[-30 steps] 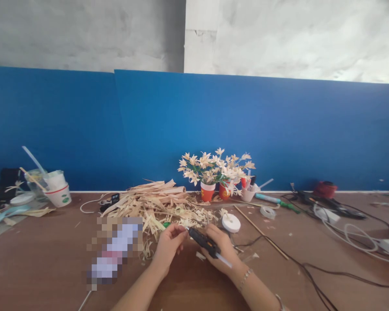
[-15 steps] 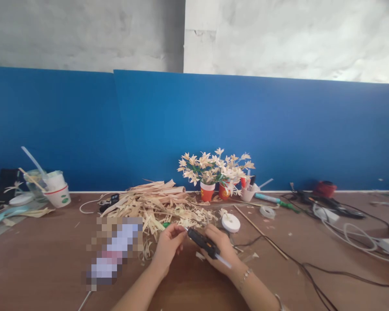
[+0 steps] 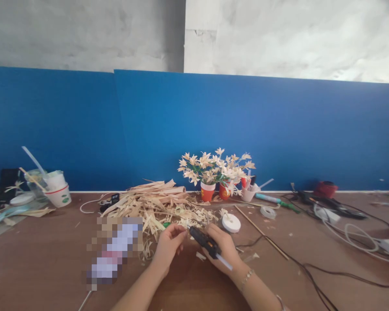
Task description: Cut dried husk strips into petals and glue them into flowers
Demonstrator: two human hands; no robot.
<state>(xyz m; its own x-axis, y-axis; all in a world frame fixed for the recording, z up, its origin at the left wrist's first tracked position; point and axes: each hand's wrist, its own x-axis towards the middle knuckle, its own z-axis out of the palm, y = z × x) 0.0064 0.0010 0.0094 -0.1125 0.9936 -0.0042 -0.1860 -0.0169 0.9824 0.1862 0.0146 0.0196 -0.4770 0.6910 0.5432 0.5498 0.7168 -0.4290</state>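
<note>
Two hands close together above the worktop [image 3: 194, 290]. Left hand [image 3: 169, 246]: thumb and fingers curled in, apparently in a pinch; whether on anything small, cannot tell. Right hand [image 3: 223, 242]: fingers wrapped round the glue gun [image 3: 205, 242], held tilted between both hands, glue stick [image 3: 224, 262] jutting from the rear, nozzle [image 3: 189, 228] just beside the left fingertips.

Likeliest harm, at a guess: a burn to the left fingers, from a twitch of the right wrist at so narrow a gap. Possible also: a drip onto the pale strips [image 3: 158, 203] just beyond, from too hard a squeeze, or spoiled aim from a snag of the black cord [image 3: 280, 248] on the rod [image 3: 251, 221].

Farther out, before the blue panel [image 3: 246, 121], two red cups [image 3: 207, 192] full of pale flowers [image 3: 204, 161], blooms spread well over the rims. Just right, a white cup [image 3: 247, 195], with slim things upright inside, one red. Far left, a red-rimmed cup [image 3: 58, 197], with something white inside; behind, a clear tub [image 3: 35, 176], contents too blurred to name.
</note>
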